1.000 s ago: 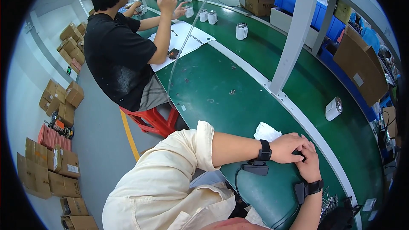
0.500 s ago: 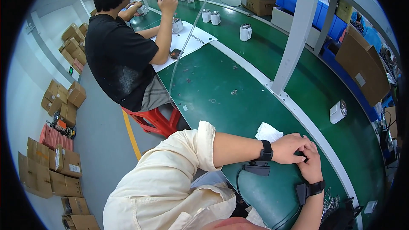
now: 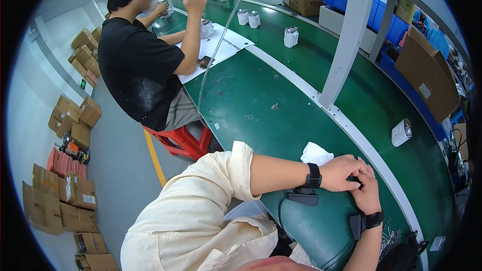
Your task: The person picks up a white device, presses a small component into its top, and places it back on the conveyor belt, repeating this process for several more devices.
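My left hand and my right hand rest together on the green tabletop, their fingers overlapping. The left fingers lie loosely over the right ones, with the left thumb apart. I see nothing held in either hand, though the space under them is hidden. Just beyond the left wrist is a crumpled white tissue. Both wrists wear black straps, each with a small black box; the left box and right box have cables.
White canisters with metallic tops, including the nearest canister, stand on the green strip beyond a white rail. A white post rises there. A seated co-worker is at far left. Metal pieces lie beside my right forearm.
The co-worker's head has turned toward the right. The nearest canister has shifted slightly to the right past the post. My hands remain in place.
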